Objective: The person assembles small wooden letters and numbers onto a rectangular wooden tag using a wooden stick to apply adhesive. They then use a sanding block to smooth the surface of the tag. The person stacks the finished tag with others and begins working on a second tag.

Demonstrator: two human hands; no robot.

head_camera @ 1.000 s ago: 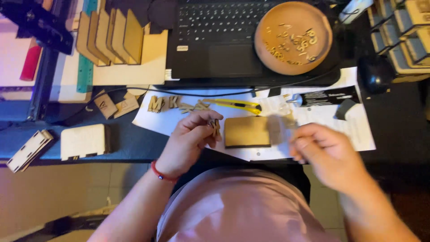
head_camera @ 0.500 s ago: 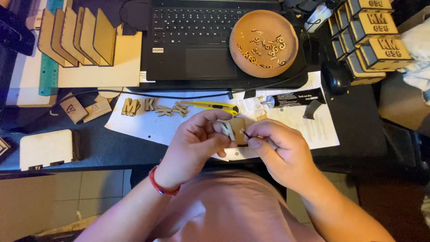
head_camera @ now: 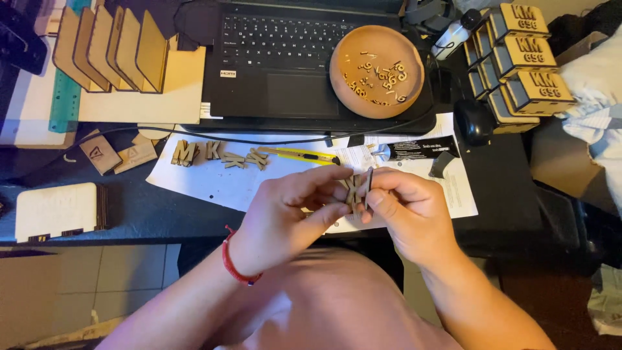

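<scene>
My left hand (head_camera: 291,210) and my right hand (head_camera: 408,207) meet above the desk's front edge, over a white paper sheet (head_camera: 214,185). The left fingers pinch a small wooden letter piece (head_camera: 353,189). The right fingers hold a thin dark stick-like tool (head_camera: 368,188) against that piece. More wooden letters (head_camera: 217,154) lie in a row on the sheet, left of the hands. A red band circles my left wrist.
A laptop (head_camera: 278,65) carries a round wooden bowl (head_camera: 377,70) of small cut pieces. A yellow utility knife (head_camera: 304,155) and a black glue tube (head_camera: 418,150) lie behind the hands. Wooden boxes (head_camera: 525,58) stack at right, wooden panels (head_camera: 107,48) at left.
A second ago my hands were apart beside a flat wooden plate on the paper. They have since come together and lifted, holding the small letter piece between them.
</scene>
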